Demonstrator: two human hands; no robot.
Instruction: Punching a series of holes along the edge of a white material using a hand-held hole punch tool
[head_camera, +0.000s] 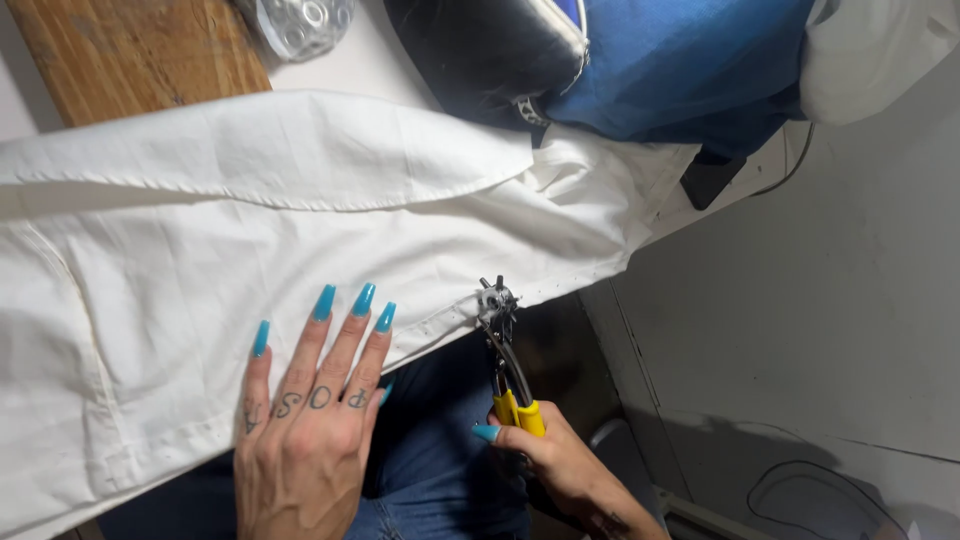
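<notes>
Left hand: the left hand (305, 440) lay flat, fingers spread, palm down on the white fabric (200, 250), its turquoise nails pointing away from the person.
Right hand: the right hand (560, 465) was clenched around the yellow handles of the punch pliers (505, 350), squeezing them together.
Punch pliers: the revolving metal head reached up from the right hand and met the near hem of the fabric, just right of the left fingertips.
White fabric: it spread across the desk (130, 45) beyond and under the left hand, its hem running diagonally toward the pliers' head, with a folded flap farther off.
Surroundings: a blue cloth (670, 70) lay well beyond the right hand; blue jeans (440, 450) showed between both hands.
</notes>
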